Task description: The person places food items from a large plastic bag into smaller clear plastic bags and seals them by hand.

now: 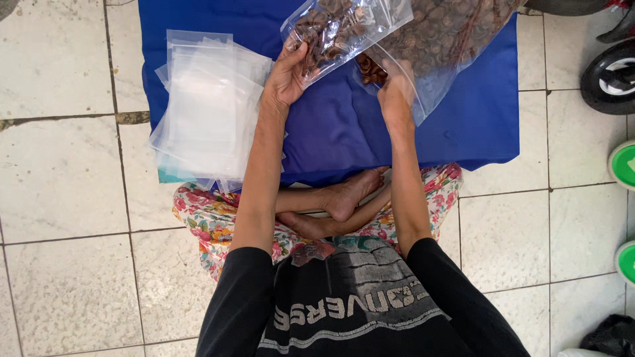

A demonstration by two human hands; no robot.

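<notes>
On a tiled floor, a person sits cross-legged in flowered trousers and a black top, both bare arms stretched forward over a blue cloth. Left hand is closed around the lower edge of a small clear bag, thumb on the near side and fingers curled behind it; the bag is lifted off the cloth, tilted, and part-filled with small brown pieces. Right hand reaches into the open mouth of a large clear bag lying just beyond it on the cloth, packed with the same brown pieces; the fingers are curled inside the plastic and some pieces lie at their tips, though whether the hand grips them cannot be told. The two bags overlap above the hands, the small one in front. To the left of the left hand, close by its wrist, a loose stack of empty clear bags rests half on the cloth and half on the tiles. Below the arms the person's bare feet are crossed at the cloth's near edge. Far to the right of the right hand, a black wheel and green-and-white rounded objects sit at the frame's edge.
</notes>
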